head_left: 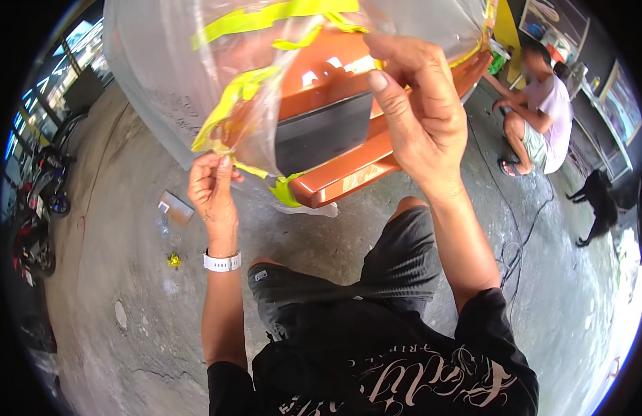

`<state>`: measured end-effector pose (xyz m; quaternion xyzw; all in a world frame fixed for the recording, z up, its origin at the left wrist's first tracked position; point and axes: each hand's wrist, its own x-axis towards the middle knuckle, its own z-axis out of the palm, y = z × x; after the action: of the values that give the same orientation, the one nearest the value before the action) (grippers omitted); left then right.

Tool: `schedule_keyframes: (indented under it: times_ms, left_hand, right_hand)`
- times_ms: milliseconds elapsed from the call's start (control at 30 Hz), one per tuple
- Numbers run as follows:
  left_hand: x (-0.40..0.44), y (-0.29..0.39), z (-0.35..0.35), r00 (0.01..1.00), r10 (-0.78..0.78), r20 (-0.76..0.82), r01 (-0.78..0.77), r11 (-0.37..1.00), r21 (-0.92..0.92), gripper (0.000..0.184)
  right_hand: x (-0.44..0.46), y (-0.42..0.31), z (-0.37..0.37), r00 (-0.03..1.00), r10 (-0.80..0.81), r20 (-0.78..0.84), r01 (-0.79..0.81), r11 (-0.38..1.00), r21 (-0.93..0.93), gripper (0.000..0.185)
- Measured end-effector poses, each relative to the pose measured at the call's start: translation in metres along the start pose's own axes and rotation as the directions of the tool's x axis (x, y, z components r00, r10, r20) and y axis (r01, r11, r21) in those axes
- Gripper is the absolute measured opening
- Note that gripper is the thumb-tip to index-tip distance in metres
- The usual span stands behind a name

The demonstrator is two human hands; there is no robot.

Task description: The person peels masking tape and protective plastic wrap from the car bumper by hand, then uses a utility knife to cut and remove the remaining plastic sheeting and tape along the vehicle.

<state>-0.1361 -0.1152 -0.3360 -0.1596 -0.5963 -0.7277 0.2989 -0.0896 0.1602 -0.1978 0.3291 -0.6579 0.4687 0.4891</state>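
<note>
My left hand (213, 186) has its thumb and fingers closed on the lower edge of yellow masking tape (231, 114), which borders clear plastic sheeting (151, 73). The sheeting covers much of a glossy orange vehicle body part (328, 69). My right hand (428, 114) is raised in front of that part's right side, with its fingers bent and its thumb apart from the index finger. Nothing clear shows in its grasp. Between my hands is a black recessed panel (324, 132), above an orange lower edge (345, 170).
A flat piece (177, 208) and a crumpled yellow scrap (173, 260) lie on the concrete floor (127, 291). At right, a person (539, 114) squats near a black dog (598, 204). Cables (516, 256) trail across the floor. Motorcycles (40, 208) stand at left.
</note>
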Motion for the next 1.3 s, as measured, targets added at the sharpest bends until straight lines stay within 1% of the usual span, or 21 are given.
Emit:
schedule_keyframes:
  times_ms: [67, 100, 133, 200, 233, 267, 333, 367, 400, 433, 467, 500, 567, 667, 700, 800, 933, 1033, 1100, 1233, 1300]
  left_hand:
    - [-0.002, 0.001, 0.002, 0.998, 0.041, -0.05, -0.044, 0.996, -0.072, 0.009]
    - [-0.006, 0.001, 0.003, 0.998, 0.04, -0.043, -0.043, 0.997, -0.067, 0.009]
    - [-0.011, 0.002, 0.004, 0.994, 0.057, -0.096, -0.067, 0.993, -0.1, 0.008]
    - [-0.026, 0.005, 0.004, 0.975, 0.08, -0.205, -0.113, 0.981, -0.156, 0.008]
    - [-0.033, 0.008, 0.005, 0.962, 0.117, -0.247, -0.162, 0.972, -0.169, 0.008]
    - [-0.041, 0.008, 0.004, 0.963, 0.115, -0.242, -0.157, 0.974, -0.161, 0.008]
    - [-0.054, 0.014, 0.006, 0.918, 0.376, -0.128, -0.364, 0.925, 0.104, 0.016]
    - [-0.065, 0.015, 0.013, 0.892, 0.451, -0.041, -0.421, 0.859, 0.291, 0.015]
    - [-0.065, 0.027, 0.027, 0.894, 0.447, -0.036, -0.418, 0.858, 0.299, 0.015]
    - [-0.062, 0.038, 0.041, 0.859, 0.472, 0.198, -0.509, 0.74, 0.439, 0.017]
    - [-0.06, 0.042, 0.051, 0.795, 0.435, 0.424, -0.607, 0.59, 0.532, 0.02]
    - [-0.059, 0.039, 0.057, 0.798, 0.428, 0.424, -0.603, 0.588, 0.54, 0.02]
    - [-0.054, 0.032, 0.069, 0.878, 0.303, 0.371, -0.479, 0.584, 0.655, 0.021]
    - [-0.047, 0.031, 0.077, 0.902, 0.276, 0.331, -0.431, 0.59, 0.683, 0.02]
    - [-0.046, 0.033, 0.076, 0.92, 0.228, 0.319, -0.391, 0.611, 0.689, 0.02]
    - [-0.041, 0.035, 0.076, 0.897, 0.252, 0.364, -0.439, 0.611, 0.659, 0.017]
    - [-0.038, 0.036, 0.076, 0.883, 0.248, 0.398, -0.463, 0.595, 0.657, 0.017]
    - [-0.037, 0.036, 0.075, 0.874, 0.247, 0.418, -0.48, 0.577, 0.661, 0.017]
    - [-0.037, 0.035, 0.074, 0.831, 0.291, 0.474, -0.548, 0.575, 0.607, 0.019]
    - [-0.038, 0.035, 0.068, 0.855, 0.254, 0.453, -0.505, 0.608, 0.612, 0.022]
    - [-0.034, 0.034, 0.059, 0.827, 0.262, 0.498, -0.551, 0.555, 0.623, 0.022]
  right_hand:
    - [-0.014, 0.0, -0.02, 0.998, 0.056, 0.026, -0.049, 0.975, -0.216, 0.02]
    - [-0.028, 0.006, -0.024, 0.996, 0.06, 0.058, -0.044, 0.97, -0.238, 0.017]
    - [-0.043, 0.012, -0.025, 0.994, 0.067, 0.091, -0.041, 0.965, -0.258, 0.015]
    - [-0.078, 0.013, -0.017, 0.968, 0.231, 0.1, -0.209, 0.959, -0.191, 0.015]
    - [-0.094, 0.017, -0.014, 0.963, 0.238, 0.129, -0.212, 0.959, -0.189, 0.015]
    - [-0.107, 0.019, -0.01, 0.957, 0.244, 0.158, -0.214, 0.959, -0.187, 0.015]
    - [-0.124, 0.015, -0.003, 0.948, 0.282, 0.148, -0.258, 0.952, -0.162, 0.015]
    - [-0.129, 0.013, -0.003, 0.943, 0.285, 0.174, -0.255, 0.951, -0.177, 0.014]
    - [-0.133, 0.011, -0.002, 0.941, 0.292, 0.173, -0.263, 0.95, -0.171, 0.014]
    - [-0.138, 0.008, -0.001, 0.936, 0.303, 0.181, -0.283, 0.95, -0.13, 0.014]
    - [-0.143, 0.006, -0.001, 0.93, 0.315, 0.19, -0.303, 0.949, -0.088, 0.014]
    - [-0.149, 0.004, -0.003, 0.925, 0.313, 0.216, -0.305, 0.95, -0.069, 0.014]
    - [-0.16, -0.001, -0.008, 0.921, 0.329, 0.208, -0.327, 0.944, -0.047, 0.013]
    - [-0.181, -0.004, -0.018, 0.907, 0.381, 0.179, -0.386, 0.922, -0.005, 0.012]
    - [-0.188, -0.004, -0.024, 0.889, 0.416, 0.191, -0.422, 0.907, -0.009, 0.012]
    - [-0.203, -0.003, -0.036, 0.865, 0.465, 0.189, -0.474, 0.88, 0.002, 0.01]
    - [-0.216, 0.0, -0.048, 0.846, 0.49, 0.212, -0.503, 0.864, 0.014, 0.009]
    - [-0.222, -0.001, -0.051, 0.81, 0.551, 0.201, -0.568, 0.823, 0.031, 0.008]
    - [-0.227, 0.0, -0.053, 0.806, 0.556, 0.203, -0.569, 0.823, 0.006, 0.009]
    - [-0.238, -0.001, -0.057, 0.787, 0.579, 0.214, -0.596, 0.803, 0.018, 0.009]
    - [-0.244, -0.002, -0.059, 0.776, 0.592, 0.218, -0.608, 0.794, 0.006, 0.009]
